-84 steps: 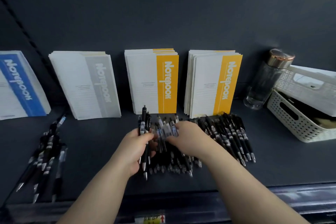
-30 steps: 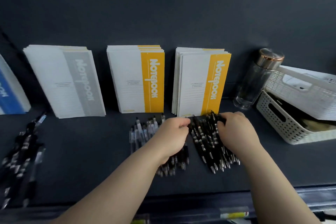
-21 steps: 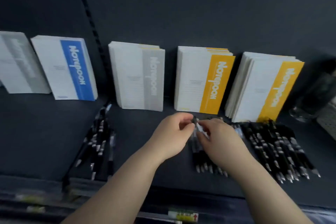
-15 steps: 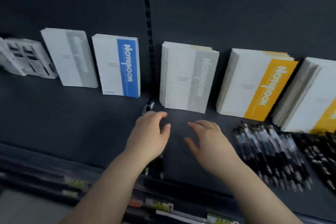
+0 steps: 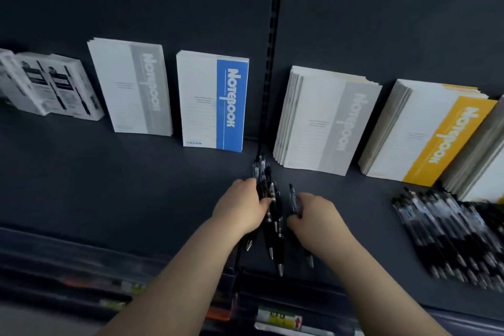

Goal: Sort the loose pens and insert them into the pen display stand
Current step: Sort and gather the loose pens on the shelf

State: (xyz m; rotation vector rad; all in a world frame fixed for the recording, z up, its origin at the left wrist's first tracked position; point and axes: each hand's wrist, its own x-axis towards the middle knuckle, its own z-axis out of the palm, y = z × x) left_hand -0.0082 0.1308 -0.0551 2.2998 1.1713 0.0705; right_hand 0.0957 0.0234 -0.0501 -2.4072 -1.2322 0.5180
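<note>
Both hands had dropped onto the small pen cluster (image 5: 268,207), the left hand (image 5: 240,209) gripping several while the right hand (image 5: 313,213) pinched one black pen (image 5: 294,200) aside (apparently sorting), with no display stand visible.

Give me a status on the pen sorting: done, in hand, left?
Done: one large batch of pens lies in neat rows on the shelf at right. In hand: the left hand closes on a bundle of black pens; the right hand holds a single pen beside it. Left: no pen display stand is in view, so no insertion shows yet.
</note>
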